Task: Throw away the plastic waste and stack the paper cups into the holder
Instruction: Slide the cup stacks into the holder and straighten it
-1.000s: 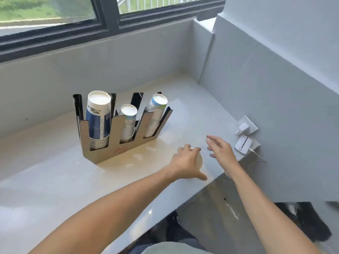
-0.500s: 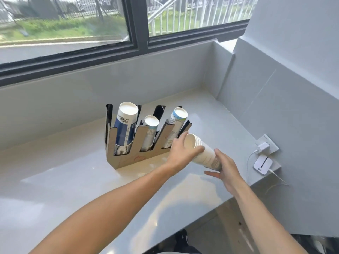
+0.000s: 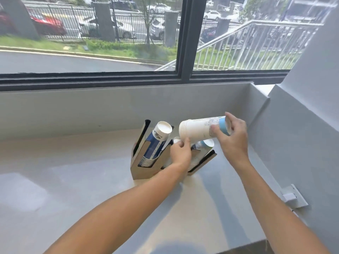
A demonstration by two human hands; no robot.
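A stack of white paper cups [image 3: 199,130] with a light-blue band lies almost level in the air above the cup holder [image 3: 140,170]. My right hand [image 3: 232,139] grips its blue end. My left hand [image 3: 180,153] pinches the rim end from below. The cardboard holder stands on the counter with three slots. Its left slot holds a blue-and-white cup stack [image 3: 156,143]. A small stack [image 3: 177,139] in the middle slot and a stack with a blue band [image 3: 205,144] in the right slot are partly hidden by my left hand and the held cups.
The pale counter [image 3: 73,180] runs left to right under a window, with a low wall behind the holder. A grey wall closes the right side and carries a white socket [image 3: 293,197]. The counter's front edge [image 3: 238,249] lies at the lower right.
The cup stack has been lifted from the counter to above the holder. My right hand went from open beside it to gripping its blue end. The view tilted upward.
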